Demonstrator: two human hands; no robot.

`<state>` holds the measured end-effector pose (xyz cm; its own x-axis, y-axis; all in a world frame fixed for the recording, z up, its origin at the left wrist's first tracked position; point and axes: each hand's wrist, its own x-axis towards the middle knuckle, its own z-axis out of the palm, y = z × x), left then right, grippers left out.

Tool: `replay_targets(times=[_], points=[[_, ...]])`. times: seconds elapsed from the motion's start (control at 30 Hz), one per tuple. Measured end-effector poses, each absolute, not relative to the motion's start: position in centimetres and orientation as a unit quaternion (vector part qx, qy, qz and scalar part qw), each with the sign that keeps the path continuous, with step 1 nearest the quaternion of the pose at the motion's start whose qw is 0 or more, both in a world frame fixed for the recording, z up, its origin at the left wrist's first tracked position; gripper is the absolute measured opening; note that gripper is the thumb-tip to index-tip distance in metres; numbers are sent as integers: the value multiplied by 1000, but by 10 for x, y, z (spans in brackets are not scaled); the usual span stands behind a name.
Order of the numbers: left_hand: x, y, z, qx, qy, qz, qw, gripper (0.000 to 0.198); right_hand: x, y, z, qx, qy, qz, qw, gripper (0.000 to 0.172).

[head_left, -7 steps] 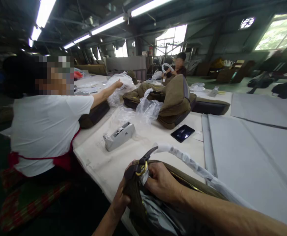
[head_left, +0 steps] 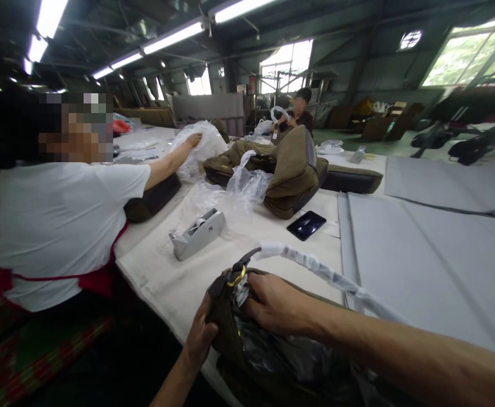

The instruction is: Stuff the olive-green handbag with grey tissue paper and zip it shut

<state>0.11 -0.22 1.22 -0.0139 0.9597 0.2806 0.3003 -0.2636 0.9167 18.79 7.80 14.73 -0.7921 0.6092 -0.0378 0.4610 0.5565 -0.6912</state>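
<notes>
An olive-brown bag (head_left: 226, 333) with a gold zip lies open at the table's near edge. Wrapped round its left end, my left hand (head_left: 200, 333) grips the fabric with the thumb on the near side. My right hand (head_left: 268, 299) reaches into the opening, fingers curled by a crumpled white wrapping (head_left: 242, 291) below the gold ring (head_left: 237, 277); its fingertips are hidden. From that ring a dark strap leads into a handle (head_left: 315, 264) wound in white wrapping, arching behind my right forearm. Shiny grey plastic (head_left: 281, 350) shows inside the bag.
A grey tape dispenser (head_left: 199, 233) and a black tablet (head_left: 307, 225) lie beyond the bag. More brown bags (head_left: 292, 172) and clear plastic (head_left: 247, 186) stand behind. Grey sheets (head_left: 425, 254) cover the right. At left, a co-worker (head_left: 65, 226) reaches across; another person (head_left: 302, 113) is farther back.
The view has turned slightly right, so the scene sits farther left. Both hands keep their places on the bag, my right hand a little closer to its left end.
</notes>
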Motion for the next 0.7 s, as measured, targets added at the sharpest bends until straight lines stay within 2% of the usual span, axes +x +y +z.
replay_targets(times=[0.1, 0.17, 0.23, 0.33, 0.4, 0.5, 0.6, 0.7], points=[[3, -1, 20, 589, 492, 518, 378, 87, 196, 81, 145, -363, -911, 190, 37, 17], [5, -2, 18, 584, 497, 515, 384, 86, 194, 84, 139, -322, -943, 82, -6, 19], [6, -5, 13, 583, 499, 518, 379, 84, 190, 87, 135, -276, -960, 27, -32, 19], [3, -7, 9, 596, 476, 523, 380, 85, 193, 85, 139, -291, -956, 29, -27, 13], [-1, -7, 10, 603, 462, 518, 394, 90, 203, 79, 147, -289, -957, 14, 14, 12], [-7, -6, 3, 615, 457, 503, 400, 96, 219, 69, 149, -202, -976, 8, 80, 15], [-14, -6, -22, 641, 470, 498, 346, 93, 219, 67, 137, -110, -985, 77, 109, 20], [-22, -6, -48, 663, 496, 486, 280, 81, 206, 77, 129, -19, -984, 136, 114, 23]])
